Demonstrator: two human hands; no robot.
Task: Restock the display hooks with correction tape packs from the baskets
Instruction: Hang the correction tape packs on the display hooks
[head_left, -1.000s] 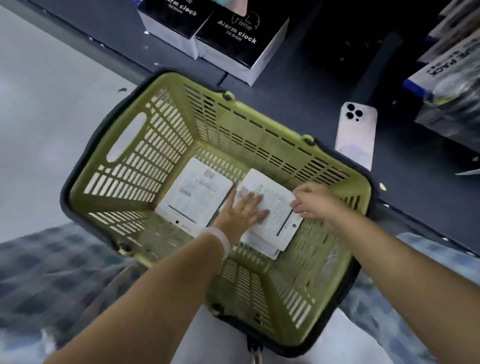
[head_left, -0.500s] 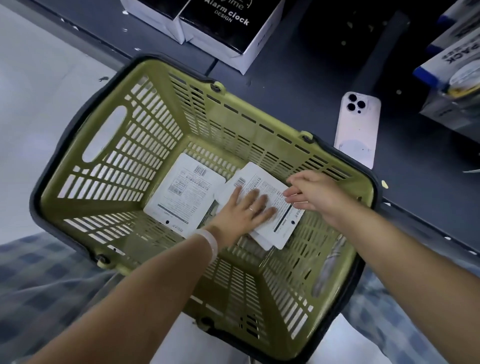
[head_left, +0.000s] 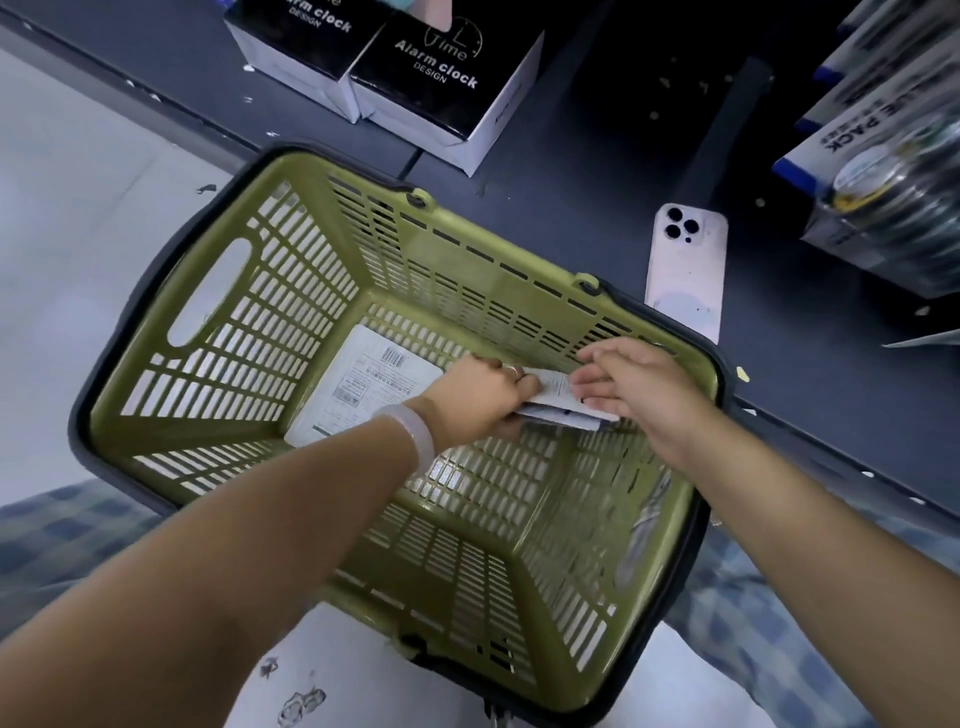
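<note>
A big green basket (head_left: 218, 332) sits on the floor against a dark shelf. Inside it, just left of the left hand (head_left: 480, 400), one white pack (head_left: 363, 387) lies flat on the basket bottom with its barcode side up. The wrist of that hand hides the pack's near corner. A pale bracelet (head_left: 413, 431) circles the wrist.

The left hand's grip is closed on a small stack of packs (head_left: 558, 402), with the fingers curled over the top edge. The stack is tipped up off the basket bottom, right between the two hands.

The right hand (head_left: 631, 387) is just to the right of the stack. Its fingers are fairly straight and touch the stack's right end, so its grip is loose and apart.

Beyond the right hand, outside the basket, a pale phone (head_left: 685, 270) lies face down on the dark shelf. Two alarm clock boxes (head_left: 415, 67) stand farther back, beyond the left hand.
</note>
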